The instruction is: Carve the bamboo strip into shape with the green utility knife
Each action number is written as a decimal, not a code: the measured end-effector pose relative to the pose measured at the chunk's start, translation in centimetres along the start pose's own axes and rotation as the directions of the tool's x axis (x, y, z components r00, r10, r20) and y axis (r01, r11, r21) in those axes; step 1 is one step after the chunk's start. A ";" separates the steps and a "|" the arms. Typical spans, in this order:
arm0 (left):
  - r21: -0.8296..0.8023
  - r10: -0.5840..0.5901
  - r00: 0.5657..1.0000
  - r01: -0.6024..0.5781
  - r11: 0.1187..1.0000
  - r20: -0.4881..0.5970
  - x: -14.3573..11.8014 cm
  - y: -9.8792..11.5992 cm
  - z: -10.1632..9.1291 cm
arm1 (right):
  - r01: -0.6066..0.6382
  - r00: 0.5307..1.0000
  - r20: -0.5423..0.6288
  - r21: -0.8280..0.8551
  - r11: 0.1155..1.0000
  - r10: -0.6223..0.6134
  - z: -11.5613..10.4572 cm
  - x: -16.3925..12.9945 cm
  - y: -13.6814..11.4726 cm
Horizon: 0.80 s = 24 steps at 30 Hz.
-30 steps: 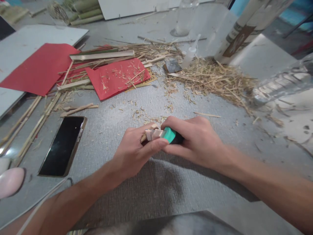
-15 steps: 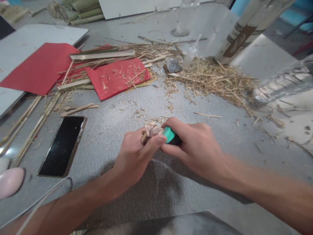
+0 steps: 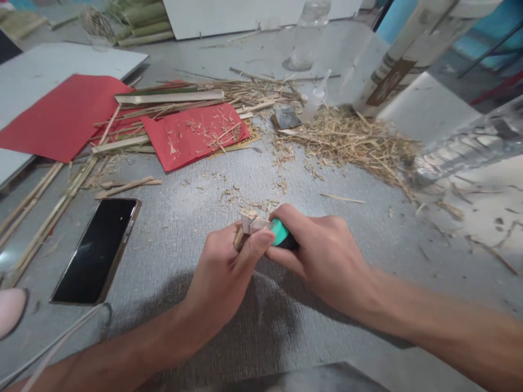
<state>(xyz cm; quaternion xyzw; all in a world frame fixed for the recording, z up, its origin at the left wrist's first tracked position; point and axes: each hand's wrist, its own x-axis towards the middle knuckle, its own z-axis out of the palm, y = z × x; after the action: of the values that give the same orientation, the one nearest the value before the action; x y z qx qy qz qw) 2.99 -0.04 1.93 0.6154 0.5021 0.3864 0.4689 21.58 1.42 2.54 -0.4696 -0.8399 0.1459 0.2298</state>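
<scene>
In the head view, my right hand (image 3: 327, 250) is closed round the green and black handle of a utility knife (image 3: 279, 233). Its metal blade points left, across a small piece of bamboo (image 3: 239, 238). That piece sits in my left hand (image 3: 224, 261), whose fingers are wrapped round it, the thumb lying against the blade. Most of the piece is hidden by the fingers. Pale shavings (image 3: 249, 212) cling by the blade. Just beyond my hands, more shavings (image 3: 232, 196) are scattered over the grey tabletop (image 3: 188, 218).
A phone (image 3: 98, 250) lies left of my hands, near a white cable (image 3: 69, 335) and a pink mouse-like object (image 3: 11, 311). Farther off are red paper (image 3: 196, 133), bamboo strips (image 3: 171, 97), a heap of shavings (image 3: 347, 139), a small squeeze bottle (image 3: 314, 103) and a clear plastic bottle (image 3: 466, 144).
The camera view has shifted slightly, so the tabletop things appear a little lower and farther left. Both hands keep their hold, with the blade still against the bamboo piece.
</scene>
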 end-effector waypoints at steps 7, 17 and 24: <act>0.015 0.026 0.999 -0.026 1.000 -0.027 0.0 0.1 0.3 | 0.017 0.999 -0.033 0.018 1.000 -0.016 0.3 -0.1 0.0; 0.074 0.057 0.995 -0.051 0.996 -0.081 -0.1 0.3 0.3 | 0.032 0.999 -0.040 -0.037 0.999 -0.033 0.4 -0.3 -0.3; 0.038 0.021 0.990 -0.016 0.999 -0.138 -0.1 0.4 0.8 | -0.033 0.999 -0.011 -0.009 0.999 0.033 0.3 -0.1 -0.7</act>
<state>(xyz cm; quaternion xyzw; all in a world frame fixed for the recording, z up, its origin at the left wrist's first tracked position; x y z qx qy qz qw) 3.80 -0.32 2.07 0.6002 0.5347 0.4234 0.4179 20.96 1.00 2.55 -0.4853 -0.8314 0.1432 0.2298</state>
